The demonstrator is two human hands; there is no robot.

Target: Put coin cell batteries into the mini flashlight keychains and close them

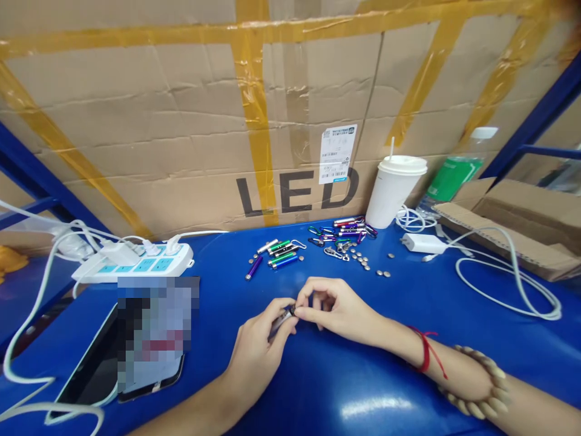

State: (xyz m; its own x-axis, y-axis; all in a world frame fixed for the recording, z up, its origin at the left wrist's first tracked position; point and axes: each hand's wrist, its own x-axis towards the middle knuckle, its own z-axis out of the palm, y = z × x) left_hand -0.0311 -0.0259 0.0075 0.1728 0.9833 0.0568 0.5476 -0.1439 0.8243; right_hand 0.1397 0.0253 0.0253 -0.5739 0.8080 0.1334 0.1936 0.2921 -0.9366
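My left hand [258,351] is closed around a small dark keychain flashlight [282,318], low over the blue table [318,393]. My right hand [333,309] pinches the flashlight's front end with thumb and fingertips. A red string and a bead bracelet circle my right wrist. Beyond the hands lie several small flashlights [275,254] in purple, green, blue and silver, a second pile with carabiner clips [345,233], and scattered button batteries [370,263].
A white power strip [136,263] with plugs and cables sits at the left, a phone [118,357] in front of it. A white lidded cup [394,189], a charger [424,243] with a looped cable, and a cardboard box [517,230] stand at the right. Large taped cartons [181,121] wall the back.
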